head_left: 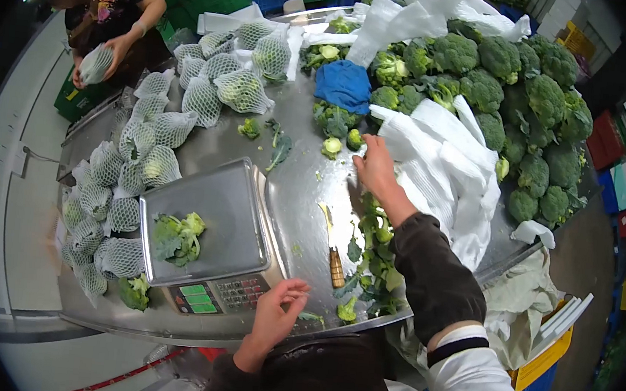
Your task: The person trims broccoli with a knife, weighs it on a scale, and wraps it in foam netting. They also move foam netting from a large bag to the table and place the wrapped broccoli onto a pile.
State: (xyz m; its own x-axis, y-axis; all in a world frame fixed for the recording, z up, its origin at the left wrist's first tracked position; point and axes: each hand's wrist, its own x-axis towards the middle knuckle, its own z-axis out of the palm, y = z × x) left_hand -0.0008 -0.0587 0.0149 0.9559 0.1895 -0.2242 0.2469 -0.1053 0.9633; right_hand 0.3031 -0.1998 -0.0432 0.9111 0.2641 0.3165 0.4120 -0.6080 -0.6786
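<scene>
Here, right hand [377,167] at small floret [354,141], grip unclear.

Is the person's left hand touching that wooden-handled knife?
Apart. The head view shows it: bare metal table lies between the left hand and the knife, which rests up and to its right.
</scene>
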